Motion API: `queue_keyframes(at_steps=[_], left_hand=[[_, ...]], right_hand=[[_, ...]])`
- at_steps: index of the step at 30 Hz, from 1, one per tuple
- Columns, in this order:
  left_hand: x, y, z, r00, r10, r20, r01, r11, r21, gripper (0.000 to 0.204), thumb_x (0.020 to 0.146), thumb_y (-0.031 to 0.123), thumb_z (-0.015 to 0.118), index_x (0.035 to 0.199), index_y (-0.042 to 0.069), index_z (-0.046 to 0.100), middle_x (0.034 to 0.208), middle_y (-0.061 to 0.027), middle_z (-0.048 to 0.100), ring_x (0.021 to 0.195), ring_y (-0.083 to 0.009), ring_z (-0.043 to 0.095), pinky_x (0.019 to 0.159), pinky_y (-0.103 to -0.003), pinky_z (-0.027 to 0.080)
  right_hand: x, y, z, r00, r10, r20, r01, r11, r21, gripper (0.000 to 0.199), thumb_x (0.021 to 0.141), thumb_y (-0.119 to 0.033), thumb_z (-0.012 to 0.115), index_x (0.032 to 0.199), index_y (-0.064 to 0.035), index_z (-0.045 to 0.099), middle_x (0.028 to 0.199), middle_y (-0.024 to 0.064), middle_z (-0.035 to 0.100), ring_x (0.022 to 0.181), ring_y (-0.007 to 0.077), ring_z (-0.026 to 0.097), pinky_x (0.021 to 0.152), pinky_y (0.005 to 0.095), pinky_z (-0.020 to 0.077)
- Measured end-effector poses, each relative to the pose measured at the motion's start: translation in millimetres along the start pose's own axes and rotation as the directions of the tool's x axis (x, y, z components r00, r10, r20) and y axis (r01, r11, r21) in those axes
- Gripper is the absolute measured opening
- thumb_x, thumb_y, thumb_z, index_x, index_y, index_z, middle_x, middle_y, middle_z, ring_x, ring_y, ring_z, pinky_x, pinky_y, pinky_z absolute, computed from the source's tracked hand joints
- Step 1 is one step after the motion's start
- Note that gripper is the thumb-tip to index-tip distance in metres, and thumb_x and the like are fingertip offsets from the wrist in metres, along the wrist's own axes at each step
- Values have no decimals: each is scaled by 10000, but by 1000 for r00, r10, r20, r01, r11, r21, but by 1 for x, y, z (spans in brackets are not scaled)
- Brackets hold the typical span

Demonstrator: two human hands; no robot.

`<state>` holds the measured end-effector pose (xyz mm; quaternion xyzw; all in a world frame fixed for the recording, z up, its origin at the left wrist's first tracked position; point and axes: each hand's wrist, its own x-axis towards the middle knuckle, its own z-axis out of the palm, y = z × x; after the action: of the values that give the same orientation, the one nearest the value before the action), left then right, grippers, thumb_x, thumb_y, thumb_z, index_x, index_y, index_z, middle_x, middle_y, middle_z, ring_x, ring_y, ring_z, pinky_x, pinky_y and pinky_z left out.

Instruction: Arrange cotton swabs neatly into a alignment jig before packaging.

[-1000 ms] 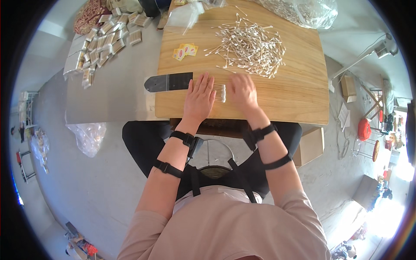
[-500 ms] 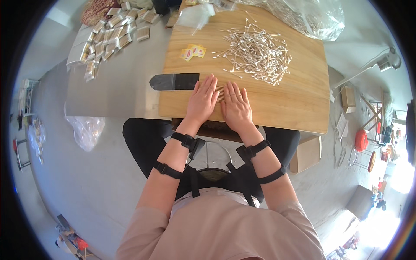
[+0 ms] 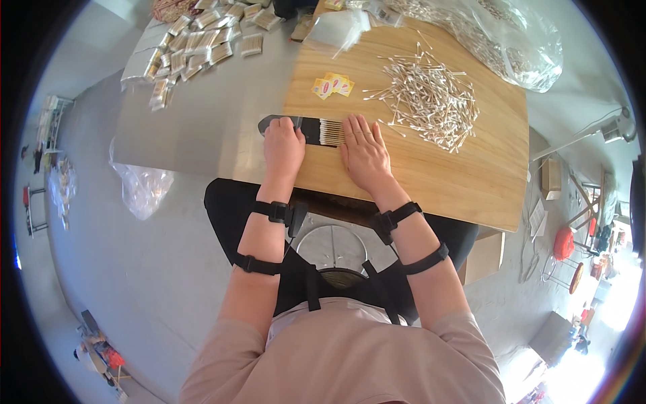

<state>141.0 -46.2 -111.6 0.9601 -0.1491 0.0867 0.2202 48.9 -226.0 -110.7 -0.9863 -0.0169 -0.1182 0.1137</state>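
A dark flat scoop-like tray [image 3: 311,126] lies across the left edge of a wooden board [image 3: 431,175]. A neat row of cotton swabs [image 3: 331,132] rests on it. My left hand [image 3: 283,149] presses down on the tray's left part, fingers curled over it. Flat on the board just right of the swab row lies my right hand [image 3: 366,152], fingers spread and touching the row's end. Beyond my right hand spreads a loose heap of cotton swabs [image 3: 431,101].
Small yellow and red packets [image 3: 332,85] lie on the board. Several filled swab packs [image 3: 202,47] cover the grey table [image 3: 195,135] at far left. A clear plastic bag of swabs [image 3: 505,37] sits at far right. Another bag [image 3: 141,192] hangs off the table edge.
My left hand slid left along the tray, uncovering the row of swabs. My right hand flattened beside the row. The head camera shifted slightly.
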Motion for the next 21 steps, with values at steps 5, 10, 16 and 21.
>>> queue_keyframes(at_steps=[5,10,16,21], left_hand=[[10,-6,-1,997,4,83,-7,999,42,138,840,117,662,870,5,586,885,-196,629,834,-390,632,729,-475,518],[13,-18,-8,988,-2,154,20,993,-114,113,844,105,644,853,2,596,887,-187,650,817,-377,640,716,-458,523],[18,-19,-16,985,-3,174,46,969,-243,149,840,136,662,803,0,615,840,-172,660,790,-369,649,700,-451,524],[21,-23,-19,963,-49,263,130,945,-299,157,836,147,673,800,-3,642,798,-158,682,774,-352,663,691,-424,528]], right_hand=[[8,-2,-2,997,-50,51,50,999,-5,530,983,-264,484,1446,-10,440,1519,123,437,1439,253,363,1206,454,232],[18,-3,-2,990,-102,95,99,995,32,533,993,-277,470,1459,-21,424,1527,119,426,1443,245,356,1210,450,223],[35,-15,9,980,-160,118,156,987,45,534,998,-282,469,1468,-34,415,1535,105,415,1448,239,347,1211,449,221],[38,-29,14,987,-89,135,88,996,10,545,1004,-292,449,1480,-33,397,1564,97,375,1471,243,301,1219,455,194]])
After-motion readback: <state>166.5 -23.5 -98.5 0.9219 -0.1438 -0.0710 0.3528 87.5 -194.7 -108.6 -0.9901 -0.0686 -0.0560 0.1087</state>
